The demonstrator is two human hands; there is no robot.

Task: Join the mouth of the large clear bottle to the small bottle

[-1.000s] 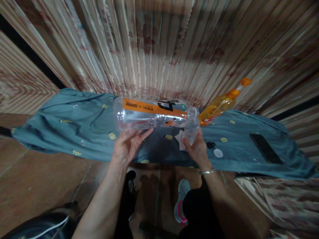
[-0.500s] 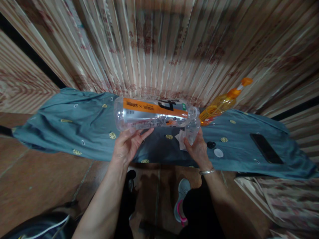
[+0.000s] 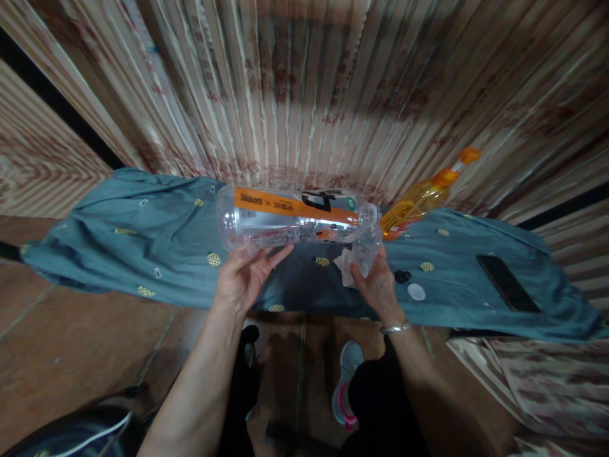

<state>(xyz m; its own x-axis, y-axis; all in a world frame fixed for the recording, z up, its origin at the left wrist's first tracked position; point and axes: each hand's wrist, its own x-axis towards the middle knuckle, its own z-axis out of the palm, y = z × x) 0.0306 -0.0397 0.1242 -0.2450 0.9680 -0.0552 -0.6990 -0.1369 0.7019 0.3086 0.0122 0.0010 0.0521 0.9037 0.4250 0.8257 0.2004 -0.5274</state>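
Observation:
A large clear plastic bottle (image 3: 295, 217) with an orange and silver label lies on its side, its neck toward the right. My left hand (image 3: 246, 273) grips its lower side near the base, thumb and fingers at the near edge. In my right hand (image 3: 378, 282) is a small clear plastic bottle (image 3: 366, 244), held upward with its top against the large bottle's mouth. The meeting of the two openings is hard to make out. A crumpled white tissue (image 3: 348, 270) shows beside my right thumb. Just beyond stands a pump bottle (image 3: 412, 206) of orange liquid.
A teal patterned cloth (image 3: 176, 254) covers the narrow surface. Right of my right hand lie a small black object (image 3: 403, 277) and a white round lid (image 3: 417, 292). Further right rests a dark phone (image 3: 508, 283). A pleated curtain (image 3: 304, 95) hangs close behind.
Both hands and both clear bottles hold the same position. Only a very slight shift of the camera view shows.

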